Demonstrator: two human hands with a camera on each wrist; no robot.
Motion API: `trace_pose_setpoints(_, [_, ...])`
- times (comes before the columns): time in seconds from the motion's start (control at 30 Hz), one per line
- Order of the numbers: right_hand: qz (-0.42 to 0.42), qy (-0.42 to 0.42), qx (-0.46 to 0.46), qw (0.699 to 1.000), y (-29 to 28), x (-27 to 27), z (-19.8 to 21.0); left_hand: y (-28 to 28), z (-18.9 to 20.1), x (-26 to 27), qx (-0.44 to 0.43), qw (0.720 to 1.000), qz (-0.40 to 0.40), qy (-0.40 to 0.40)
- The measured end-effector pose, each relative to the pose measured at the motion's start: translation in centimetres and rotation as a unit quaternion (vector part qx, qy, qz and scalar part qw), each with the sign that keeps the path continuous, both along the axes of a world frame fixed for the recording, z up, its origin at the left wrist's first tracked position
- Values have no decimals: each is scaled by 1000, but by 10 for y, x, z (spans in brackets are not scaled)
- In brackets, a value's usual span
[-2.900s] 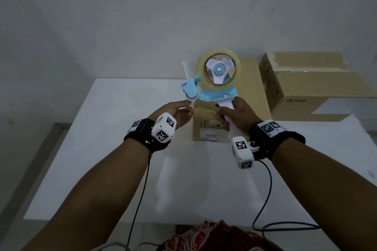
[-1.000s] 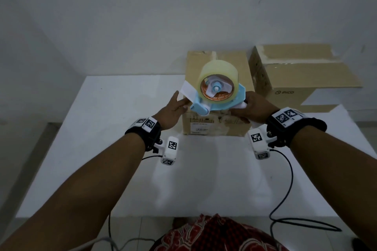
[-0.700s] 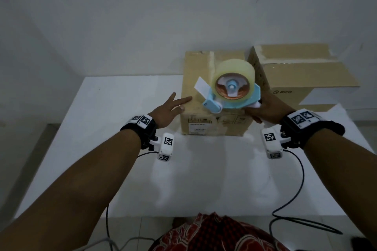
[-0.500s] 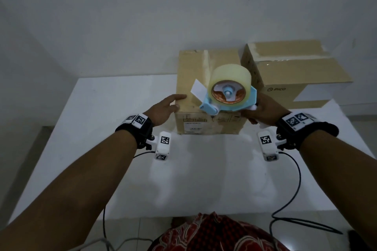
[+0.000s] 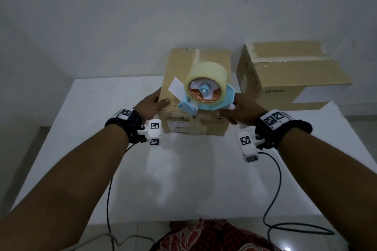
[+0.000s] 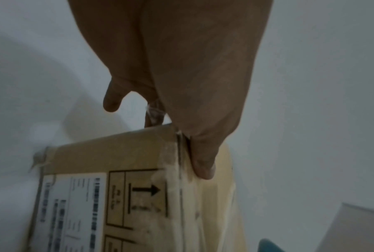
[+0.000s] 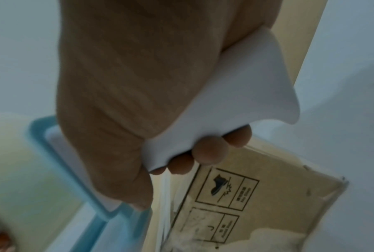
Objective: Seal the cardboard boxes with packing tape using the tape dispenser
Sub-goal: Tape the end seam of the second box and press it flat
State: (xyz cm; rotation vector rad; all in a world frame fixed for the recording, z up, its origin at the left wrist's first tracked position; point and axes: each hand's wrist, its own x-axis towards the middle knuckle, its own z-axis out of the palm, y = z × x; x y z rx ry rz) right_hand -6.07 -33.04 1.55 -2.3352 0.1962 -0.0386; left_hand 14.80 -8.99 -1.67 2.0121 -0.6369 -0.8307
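White table (image 5: 183,179); R hand (image 5: 240,111) grips dispenser (image 5: 229,97); L-wrist cam: thumb (image 6: 203,163) on box (image 6: 117,153).

A white table (image 5: 183,179) carries two cardboard boxes along its far edge: the middle box (image 5: 179,67), and the right box (image 5: 285,79) beside it.

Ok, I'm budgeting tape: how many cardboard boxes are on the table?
2. One cardboard box sits centrally, left hand on its corner, tape dispenser over it; the second box stands to its right.
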Motion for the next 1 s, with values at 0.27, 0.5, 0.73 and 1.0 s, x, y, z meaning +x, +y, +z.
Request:
trace_pose_setpoints(0.27, [-16, 27, 34, 999, -17, -1, -9, 9, -15, 18, 23, 1000, 1, -8])
trace_pose_setpoints(0.5, [-26, 39, 87, 995, -29, -5, -12, 9, 0, 12, 24, 1000, 2, -14])
trace_pose_setpoints(0.73, [-46, 57, 42, 996, -39, -12, -14, 8, -1, 10, 0, 1000, -4, 6])
trace_pose_setpoints(1.0, [-42, 9, 68, 997, -51, -34, -25, 5, -5, 11, -6, 1000, 9, -5])
